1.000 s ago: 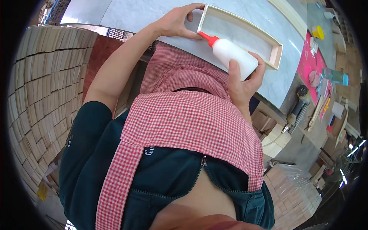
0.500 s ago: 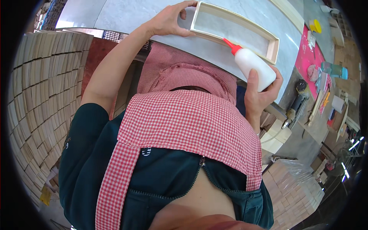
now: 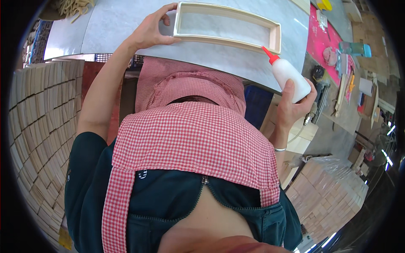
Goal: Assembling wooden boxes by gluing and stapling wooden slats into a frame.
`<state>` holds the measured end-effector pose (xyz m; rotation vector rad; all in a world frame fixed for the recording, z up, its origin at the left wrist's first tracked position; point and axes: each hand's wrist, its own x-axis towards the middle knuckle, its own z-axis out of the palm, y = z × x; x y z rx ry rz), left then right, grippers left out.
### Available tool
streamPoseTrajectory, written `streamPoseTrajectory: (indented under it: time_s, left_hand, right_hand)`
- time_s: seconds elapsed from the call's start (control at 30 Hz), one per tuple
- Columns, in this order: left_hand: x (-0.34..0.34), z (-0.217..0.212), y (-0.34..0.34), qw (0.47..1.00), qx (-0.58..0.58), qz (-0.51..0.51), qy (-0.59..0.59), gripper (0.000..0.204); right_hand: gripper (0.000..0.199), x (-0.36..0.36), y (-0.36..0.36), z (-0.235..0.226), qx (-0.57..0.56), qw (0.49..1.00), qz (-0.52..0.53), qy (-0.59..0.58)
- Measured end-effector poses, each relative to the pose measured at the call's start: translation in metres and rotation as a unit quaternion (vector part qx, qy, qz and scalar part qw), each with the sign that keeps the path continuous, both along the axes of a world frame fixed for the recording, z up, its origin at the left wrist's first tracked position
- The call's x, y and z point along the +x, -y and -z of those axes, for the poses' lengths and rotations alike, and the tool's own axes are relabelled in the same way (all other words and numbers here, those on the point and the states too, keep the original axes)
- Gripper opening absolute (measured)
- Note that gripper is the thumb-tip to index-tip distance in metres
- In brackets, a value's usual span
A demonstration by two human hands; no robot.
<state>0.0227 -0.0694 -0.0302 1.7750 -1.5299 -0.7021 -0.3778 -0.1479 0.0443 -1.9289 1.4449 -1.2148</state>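
Note:
A long, narrow wooden frame with thin pale walls rests on the grey tabletop. My left hand grips its left end, thumb on the near side and fingers on the far side. In my right hand is a white glue bottle with a red pointed nozzle. The bottle is tilted so the nozzle's tip meets the top edge of the near wall, close to the frame's right corner. Along that near rim runs a whitish line.
Stacked wooden pieces rise at my left. Film-wrapped wood blocks stand at the lower right. Beyond the table's right edge are a pink surface, a blue-green bottle and a pneumatic tool. Tan strips lie at the far left.
The nozzle has travelled rightward along the frame's near wall, from around its middle to near the right corner. My left hand keeps its hold on the left end. The whole view has shifted.

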Motion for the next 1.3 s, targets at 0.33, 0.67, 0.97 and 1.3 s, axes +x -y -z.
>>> streamPoseTrajectory:
  time_s: [0.33,0.67,0.97,1.3]
  left_hand:
    - [0.003,0.007,0.005,1.000,-0.008,-0.001,0.016,0.097]
    - [-0.005,-0.006,0.007,1.000,-0.006,-0.015,-0.004,0.099]
    - [-0.007,-0.008,-0.001,0.997,0.033,-0.040,-0.052,0.103]
    - [-0.010,-0.011,0.010,0.999,0.000,-0.031,0.035,0.094]
  right_hand:
    - [0.044,-0.025,0.013,-0.003,0.003,0.998,0.060,-0.001]
    - [0.041,-0.038,0.112,0.034,-0.049,0.986,0.150,0.059]
    - [0.049,-0.043,0.318,0.060,-0.033,0.961,0.231,-0.149]
    - [0.037,0.098,0.230,0.019,-0.214,0.895,-0.320,-0.225]
